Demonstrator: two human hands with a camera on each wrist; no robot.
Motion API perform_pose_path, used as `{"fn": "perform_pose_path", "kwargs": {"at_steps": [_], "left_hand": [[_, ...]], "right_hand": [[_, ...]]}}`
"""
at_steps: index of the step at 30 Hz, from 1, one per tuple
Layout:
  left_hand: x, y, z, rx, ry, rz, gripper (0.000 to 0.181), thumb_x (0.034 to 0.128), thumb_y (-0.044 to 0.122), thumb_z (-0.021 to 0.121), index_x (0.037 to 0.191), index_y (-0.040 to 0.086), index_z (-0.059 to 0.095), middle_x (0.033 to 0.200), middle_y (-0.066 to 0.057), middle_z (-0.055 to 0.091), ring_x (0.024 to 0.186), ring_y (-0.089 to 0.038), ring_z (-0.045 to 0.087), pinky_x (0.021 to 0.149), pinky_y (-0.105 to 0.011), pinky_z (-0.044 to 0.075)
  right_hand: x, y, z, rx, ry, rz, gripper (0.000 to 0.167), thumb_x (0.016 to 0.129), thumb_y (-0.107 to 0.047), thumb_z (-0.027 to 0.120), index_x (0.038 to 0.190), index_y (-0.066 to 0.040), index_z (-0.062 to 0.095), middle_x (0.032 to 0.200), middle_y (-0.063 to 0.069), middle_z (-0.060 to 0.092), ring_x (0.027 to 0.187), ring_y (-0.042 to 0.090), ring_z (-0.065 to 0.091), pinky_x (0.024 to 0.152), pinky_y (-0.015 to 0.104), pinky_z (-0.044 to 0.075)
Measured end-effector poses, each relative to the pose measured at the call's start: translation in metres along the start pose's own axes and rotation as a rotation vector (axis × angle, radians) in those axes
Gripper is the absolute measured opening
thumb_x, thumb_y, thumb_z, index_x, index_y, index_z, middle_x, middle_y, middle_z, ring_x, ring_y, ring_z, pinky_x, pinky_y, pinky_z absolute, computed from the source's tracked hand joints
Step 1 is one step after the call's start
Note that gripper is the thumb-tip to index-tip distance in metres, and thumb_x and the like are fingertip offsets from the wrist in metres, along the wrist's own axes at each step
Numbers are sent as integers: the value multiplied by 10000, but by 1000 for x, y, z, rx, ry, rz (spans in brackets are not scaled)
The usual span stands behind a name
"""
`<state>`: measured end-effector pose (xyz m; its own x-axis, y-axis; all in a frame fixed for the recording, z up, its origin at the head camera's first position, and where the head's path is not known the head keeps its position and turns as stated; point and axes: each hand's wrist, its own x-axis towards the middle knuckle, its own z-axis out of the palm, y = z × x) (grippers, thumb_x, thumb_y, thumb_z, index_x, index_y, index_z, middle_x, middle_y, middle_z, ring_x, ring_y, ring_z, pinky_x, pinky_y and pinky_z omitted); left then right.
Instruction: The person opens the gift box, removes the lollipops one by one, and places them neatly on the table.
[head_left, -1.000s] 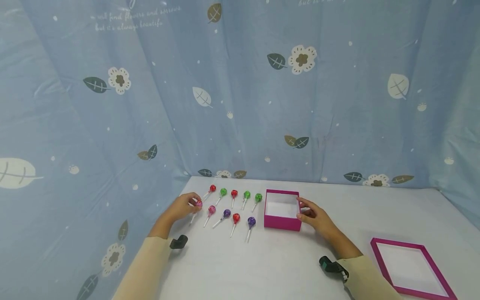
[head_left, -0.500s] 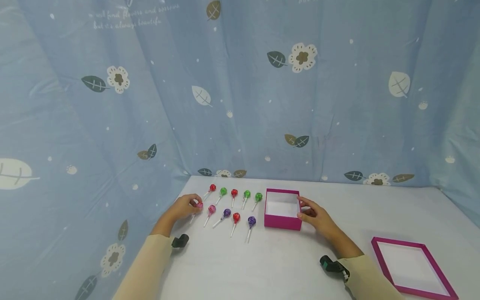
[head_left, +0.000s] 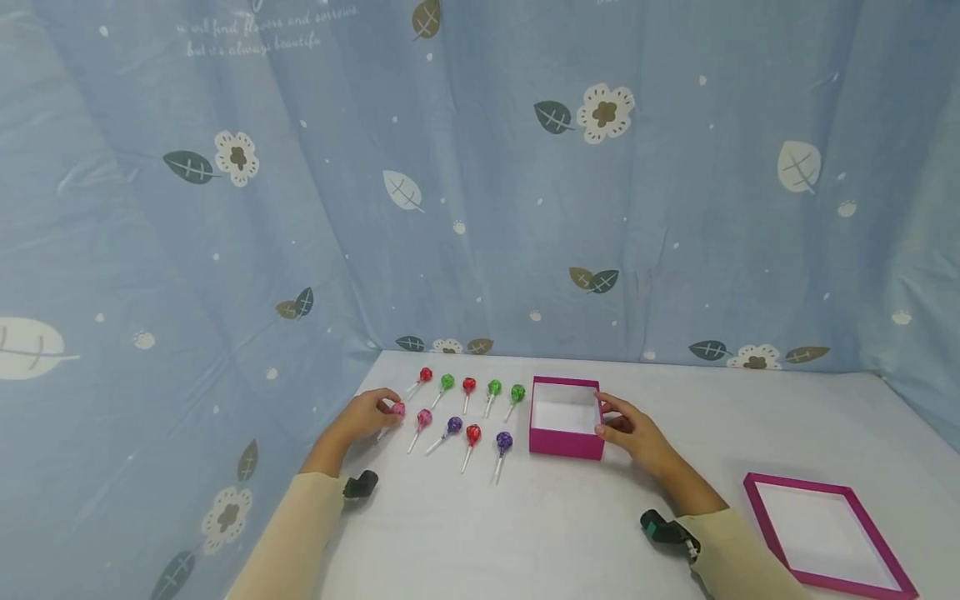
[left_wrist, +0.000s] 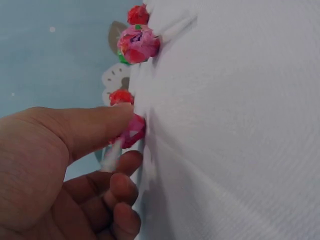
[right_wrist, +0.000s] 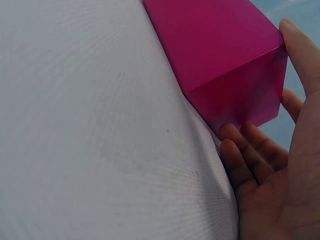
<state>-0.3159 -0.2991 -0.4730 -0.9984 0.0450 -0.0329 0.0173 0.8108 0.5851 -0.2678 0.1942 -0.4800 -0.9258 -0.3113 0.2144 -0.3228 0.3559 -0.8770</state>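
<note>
My left hand [head_left: 369, 414] pinches a pink lollipop [head_left: 399, 409] by its round head, between thumb and forefinger, at the left end of the front row. Its short white stick slants back under the palm in the left wrist view, where the thumb [left_wrist: 100, 127] covers part of the candy. On the right, my right hand [head_left: 633, 433] rests against the side of an open magenta box [head_left: 566, 444] with a white inside. The thumb [right_wrist: 300, 52] touches the box's upper edge in the right wrist view, and the other fingers lie loosely bent beside its wall.
Two rows of lollipops lie left of the box, including a second pink one [head_left: 423, 418], purple ones such as this purple lollipop [head_left: 503, 442], and red and green ones. A magenta-rimmed lid [head_left: 806, 485] lies at the right. A blue patterned curtain [head_left: 480, 208] stands behind.
The pinched lollipop's stick has swung up slightly at its lower end. Both hands stay in nearly the same place, and the box has not moved.
</note>
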Motion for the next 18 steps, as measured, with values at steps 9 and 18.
{"fn": "perform_pose_path", "kwargs": {"at_steps": [9, 18], "left_hand": [[-1, 7, -3, 24, -5, -53, 386, 886, 281, 729, 1222, 124, 619, 982, -81, 611, 808, -237, 569, 714, -378, 514], [-5, 7, -16, 25, 80, 17, 281, 912, 273, 690, 1128, 104, 628, 1009, -87, 619, 891, -264, 559, 782, -451, 482]], "right_hand": [[8, 37, 1, 22, 25, 14, 615, 929, -151, 668, 1484, -120, 404, 1276, 186, 478, 1019, 306, 575, 830, 338, 490], [6, 22, -7, 39, 14, -46, 569, 976, -106, 585, 1486, -23, 347, 1297, 286, 454, 1004, 334, 601, 802, 310, 527]]}}
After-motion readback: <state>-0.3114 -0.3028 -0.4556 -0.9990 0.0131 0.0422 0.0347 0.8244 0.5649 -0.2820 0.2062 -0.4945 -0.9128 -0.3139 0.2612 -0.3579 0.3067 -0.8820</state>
